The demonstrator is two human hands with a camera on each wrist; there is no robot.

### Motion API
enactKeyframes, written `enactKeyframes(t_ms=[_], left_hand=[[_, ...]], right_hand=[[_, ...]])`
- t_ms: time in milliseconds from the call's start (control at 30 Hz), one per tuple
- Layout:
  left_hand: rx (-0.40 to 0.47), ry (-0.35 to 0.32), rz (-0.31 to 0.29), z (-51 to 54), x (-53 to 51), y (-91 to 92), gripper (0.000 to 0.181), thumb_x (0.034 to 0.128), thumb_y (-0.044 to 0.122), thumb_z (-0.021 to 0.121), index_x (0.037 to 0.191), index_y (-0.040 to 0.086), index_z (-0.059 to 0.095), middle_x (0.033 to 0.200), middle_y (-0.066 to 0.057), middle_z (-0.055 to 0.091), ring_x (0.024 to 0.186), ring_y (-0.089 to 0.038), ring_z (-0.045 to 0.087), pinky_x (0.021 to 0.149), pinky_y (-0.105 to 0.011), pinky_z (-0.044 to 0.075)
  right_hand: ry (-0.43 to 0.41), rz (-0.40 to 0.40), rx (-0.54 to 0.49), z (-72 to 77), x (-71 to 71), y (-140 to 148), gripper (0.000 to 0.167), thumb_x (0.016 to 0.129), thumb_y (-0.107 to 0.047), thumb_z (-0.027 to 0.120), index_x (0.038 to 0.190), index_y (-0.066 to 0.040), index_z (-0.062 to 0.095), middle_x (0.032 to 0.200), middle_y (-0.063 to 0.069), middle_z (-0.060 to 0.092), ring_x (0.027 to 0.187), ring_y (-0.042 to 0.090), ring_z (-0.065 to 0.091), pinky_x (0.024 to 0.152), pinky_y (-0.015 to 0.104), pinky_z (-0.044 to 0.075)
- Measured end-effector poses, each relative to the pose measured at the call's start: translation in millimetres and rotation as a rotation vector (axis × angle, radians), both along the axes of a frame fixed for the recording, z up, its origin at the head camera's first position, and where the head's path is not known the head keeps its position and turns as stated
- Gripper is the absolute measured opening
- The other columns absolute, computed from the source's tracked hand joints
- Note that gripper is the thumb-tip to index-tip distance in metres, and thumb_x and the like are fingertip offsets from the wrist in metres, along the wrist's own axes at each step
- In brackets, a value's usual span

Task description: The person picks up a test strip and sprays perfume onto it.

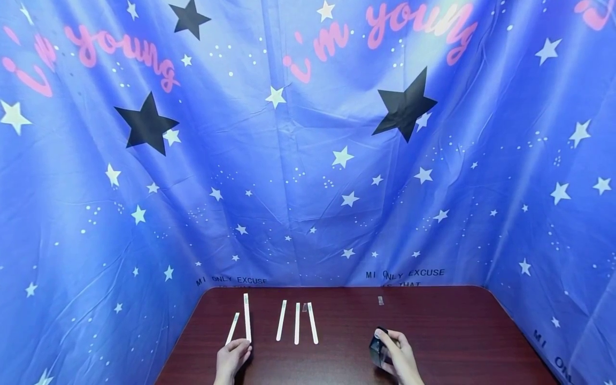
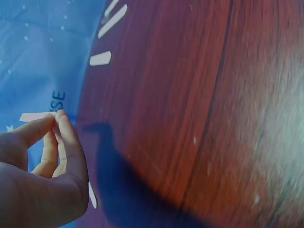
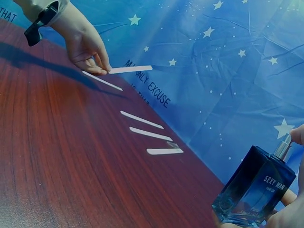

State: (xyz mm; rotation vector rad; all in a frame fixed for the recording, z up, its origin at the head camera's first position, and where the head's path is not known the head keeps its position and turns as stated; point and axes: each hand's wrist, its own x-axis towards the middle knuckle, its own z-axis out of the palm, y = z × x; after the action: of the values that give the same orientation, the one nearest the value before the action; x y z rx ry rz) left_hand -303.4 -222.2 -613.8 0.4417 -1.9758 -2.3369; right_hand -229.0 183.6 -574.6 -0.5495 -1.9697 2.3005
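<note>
My left hand (image 1: 232,361) pinches the lower end of a white paper test strip (image 1: 247,316), raised above the table's left part. Beside that hand lies another white strip (image 1: 232,328), partly hidden by the fingers in the head view. My right hand (image 1: 400,357) grips a dark, square perfume bottle (image 3: 254,187) lettered "SEXY MAN PARFUM". Its silver sprayer neck (image 3: 283,146) has no cap on it, and a finger or thumb touches the top. The bottle is well to the right of the held strip.
Three more white strips (image 1: 297,323) lie side by side on the dark red wooden table (image 1: 346,331). A small clear piece (image 1: 305,307) sits among them, and a similar one (image 1: 380,300) lies near the back edge. A blue star-printed curtain (image 1: 308,214) hangs behind.
</note>
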Motion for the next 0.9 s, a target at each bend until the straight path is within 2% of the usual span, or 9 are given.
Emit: enactKeyframes(t_ms=[267,467,600,700,800,900], left_hand=[[-0.077,-0.034,0.052,-8.7,-4.0,-15.1,0.011,0.0862,-0.007,0.066,0.091,-0.017,0.068,0.065,0.002,0.069,0.058,-0.002,0.066,0.057,-0.015,0.057],[-0.118,-0.068,0.044,-8.7,-5.8,-21.7,0.020,0.0854,-0.007,0.065,0.096,-0.023,0.065,0.059,0.002,0.068,0.054,-0.002,0.064,0.055,-0.014,0.057],[-0.175,-0.093,0.038,-8.6,-7.4,-25.2,0.025,0.0849,-0.004,0.066,0.100,-0.024,0.065,0.058,0.003,0.068,0.054,-0.001,0.063,0.053,-0.013,0.055],[-0.211,-0.122,0.053,-9.0,-9.3,-27.8,0.023,0.0829,-0.004,0.067,0.097,-0.022,0.068,0.055,0.003,0.067,0.051,0.000,0.063,0.052,-0.013,0.055],[-0.211,-0.145,0.067,-9.2,-11.4,-30.8,0.017,0.0811,-0.005,0.068,0.090,-0.020,0.071,0.052,0.003,0.066,0.048,-0.001,0.062,0.050,-0.013,0.054],[-0.208,-0.152,0.058,-8.5,-12.5,-33.3,0.015,0.0811,-0.006,0.067,0.087,-0.019,0.071,0.051,0.003,0.066,0.047,-0.001,0.062,0.049,-0.013,0.054]], right_hand=[[-0.016,-0.015,-0.034,-3.1,0.0,-0.3,0.045,0.095,-0.038,0.064,0.118,-0.004,0.045,0.090,-0.007,0.066,0.082,0.010,0.068,0.069,0.039,0.061],[0.003,-0.006,-0.046,-5.1,0.8,0.9,0.044,0.095,-0.038,0.063,0.118,-0.005,0.044,0.090,-0.009,0.064,0.081,0.009,0.067,0.068,0.038,0.061],[0.020,-0.002,-0.059,-7.1,1.8,1.3,0.039,0.095,-0.035,0.063,0.115,-0.006,0.044,0.089,-0.009,0.064,0.079,0.009,0.067,0.066,0.038,0.060],[0.014,-0.010,-0.062,-7.3,2.0,0.9,0.039,0.095,-0.035,0.063,0.114,-0.006,0.044,0.089,-0.008,0.064,0.079,0.011,0.067,0.066,0.039,0.061],[-0.002,-0.024,-0.059,-6.6,2.0,0.5,0.042,0.095,-0.036,0.064,0.114,-0.005,0.045,0.090,-0.005,0.063,0.079,0.012,0.068,0.067,0.040,0.061],[-0.012,-0.028,-0.059,-5.7,1.6,0.9,0.045,0.094,-0.038,0.065,0.115,-0.004,0.044,0.090,-0.005,0.064,0.080,0.013,0.068,0.068,0.040,0.061]])
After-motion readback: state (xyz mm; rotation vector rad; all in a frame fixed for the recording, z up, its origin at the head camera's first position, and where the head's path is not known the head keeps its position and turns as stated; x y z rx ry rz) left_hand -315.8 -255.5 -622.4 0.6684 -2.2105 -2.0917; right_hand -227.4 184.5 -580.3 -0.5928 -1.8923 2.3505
